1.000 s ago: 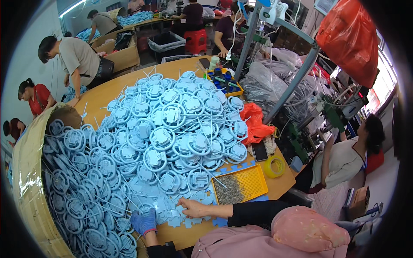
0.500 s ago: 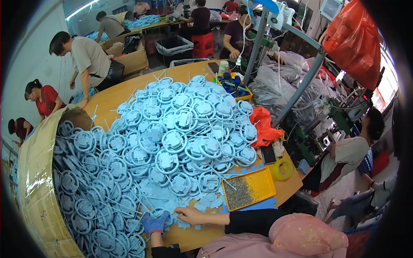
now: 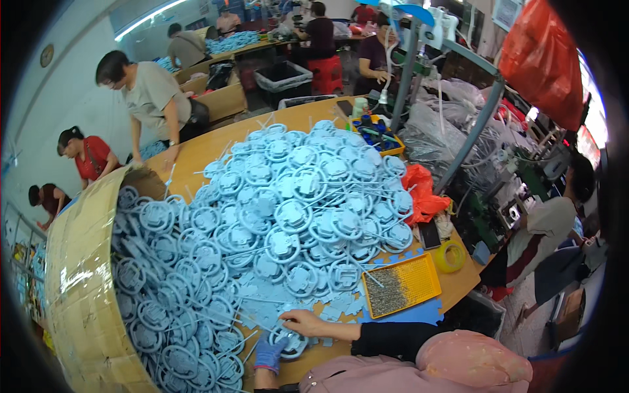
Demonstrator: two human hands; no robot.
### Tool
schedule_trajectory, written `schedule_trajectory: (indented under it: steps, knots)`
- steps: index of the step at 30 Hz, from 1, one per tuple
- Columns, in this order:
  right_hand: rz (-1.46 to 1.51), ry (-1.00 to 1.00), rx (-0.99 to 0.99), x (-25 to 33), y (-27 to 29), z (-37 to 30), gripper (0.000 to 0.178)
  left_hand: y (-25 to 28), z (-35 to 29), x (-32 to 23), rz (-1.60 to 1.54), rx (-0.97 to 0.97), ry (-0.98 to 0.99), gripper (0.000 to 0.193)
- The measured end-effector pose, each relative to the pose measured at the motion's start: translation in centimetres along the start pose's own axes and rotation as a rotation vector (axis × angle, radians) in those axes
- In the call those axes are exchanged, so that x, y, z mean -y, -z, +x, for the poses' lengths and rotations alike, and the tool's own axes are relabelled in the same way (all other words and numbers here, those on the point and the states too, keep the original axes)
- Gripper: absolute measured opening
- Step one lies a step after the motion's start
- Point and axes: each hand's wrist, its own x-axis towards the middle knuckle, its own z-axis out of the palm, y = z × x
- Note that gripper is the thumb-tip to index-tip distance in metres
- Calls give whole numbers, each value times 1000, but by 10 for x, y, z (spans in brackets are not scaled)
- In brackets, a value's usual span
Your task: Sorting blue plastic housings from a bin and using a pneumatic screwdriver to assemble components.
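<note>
At the near edge of the table, my left hand [image 3: 267, 354], in a purple-blue glove, is closed on the rim of a light-blue round plastic part [image 3: 292, 344]. This part has a ring-shaped rim and a raised centre. My bare right hand [image 3: 303, 323] is just above it with fingers bent together; whatever they pinch is too small to make out. Beyond both hands rises a large heap of similar light-blue parts [image 3: 291, 216], many with thin sticks. Flat light-blue pieces [image 3: 341, 303] lie scattered beside my right hand.
A big cardboard box [image 3: 72, 275] on its side spills more parts at the left. To the right are a yellow tray [image 3: 419, 278] of small metal pieces, a tape roll [image 3: 451, 256] and a red bag [image 3: 422, 193]. Co-workers stand or sit around; a metal frame [image 3: 468, 134] rises at right.
The view has shifted, so the scene sits further right. A round part now shows clearly beneath my right hand, gripped by my left. My hands have turned slightly around it.
</note>
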Motion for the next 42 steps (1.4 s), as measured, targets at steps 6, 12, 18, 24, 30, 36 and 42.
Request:
schedule_trajectory:
  steps: [6, 12, 18, 24, 30, 36, 42]
  knots:
    - [-358, 531, -127, 58, 32, -24, 28, -18, -6, -62, -459, -114, 31, 49]
    - [-571, 577, -116, 82, 33, -27, 37, -36, -20, -92, -728, -163, 155, 70]
    - [-635, 492, -35, 76, 24, -32, 47, -35, -13, -70, -714, -89, 21, 77]
    - [70, 4, -75, 40, 32, -19, 52, -35, -14, -61, -397, -199, -139, 81]
    - [857, -480, 198, 22, 45, -23, 52, -49, -37, -123, -77, -19, -210, 93]
    - [721, -486, 87, 36, 57, -29, 49, -54, -26, -115, -94, 117, -159, 103]
    - [687, -444, 39, 31, 57, -33, 43, -55, -23, -112, -186, 158, -105, 105]
